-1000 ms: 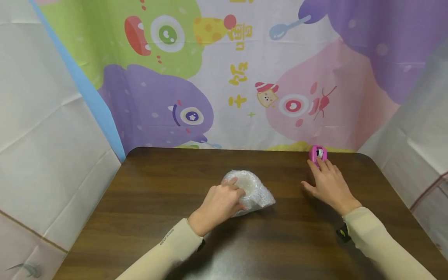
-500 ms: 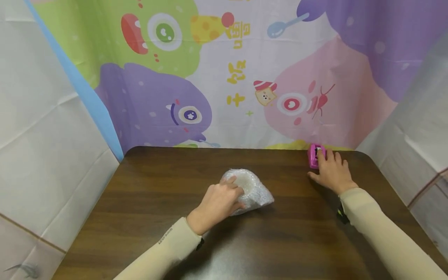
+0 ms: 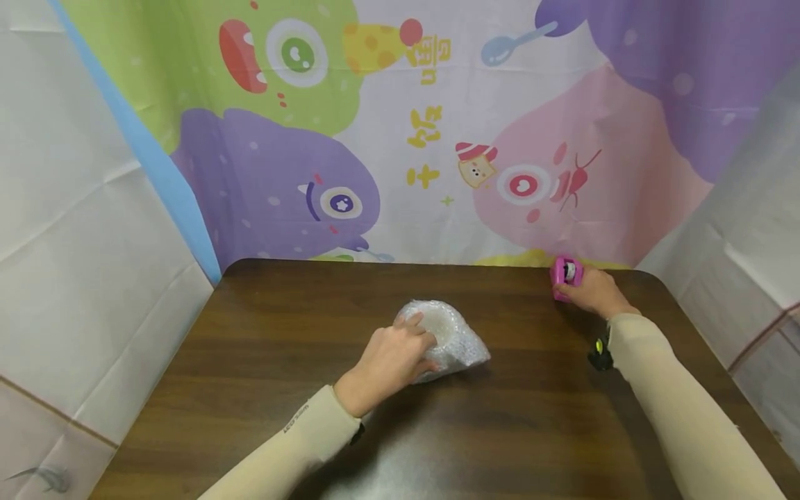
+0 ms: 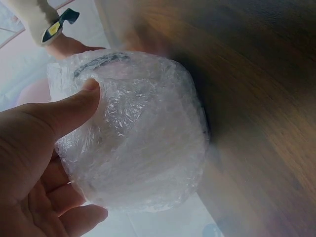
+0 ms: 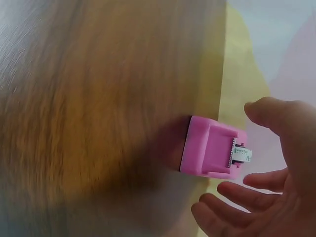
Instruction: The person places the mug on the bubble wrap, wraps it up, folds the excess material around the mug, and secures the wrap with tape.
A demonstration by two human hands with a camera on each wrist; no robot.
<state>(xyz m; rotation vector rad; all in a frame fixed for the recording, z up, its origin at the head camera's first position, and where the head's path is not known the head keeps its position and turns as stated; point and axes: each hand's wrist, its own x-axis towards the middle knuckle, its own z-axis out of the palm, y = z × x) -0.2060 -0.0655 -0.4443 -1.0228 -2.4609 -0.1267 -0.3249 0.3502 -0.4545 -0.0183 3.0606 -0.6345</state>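
Observation:
My left hand [image 3: 390, 357] grips a round bubble-wrapped object [image 3: 459, 346] at the middle of the table. In the left wrist view, the thumb presses the crinkled clear bubble wrap [image 4: 148, 133] and the other fingers curl at its side. What lies inside the wrap is hard to make out. Near the far right edge stands a pink tape dispenser [image 3: 560, 280] with a small white roll. My right hand [image 3: 596, 290] is beside it. From the right wrist view, thumb and fingers are spread on either side of the dispenser [image 5: 207, 148], with gaps visible.
The dark wooden table [image 3: 269, 333] has its back edge against a cartoon-printed curtain [image 3: 431, 229]. Pale panels [image 3: 81, 208] flank the table on the left and right.
My right hand has shifted from the near side of the tape dispenser to its right side, fingers now lower around it. The left hand stays on the bubble-wrapped object.

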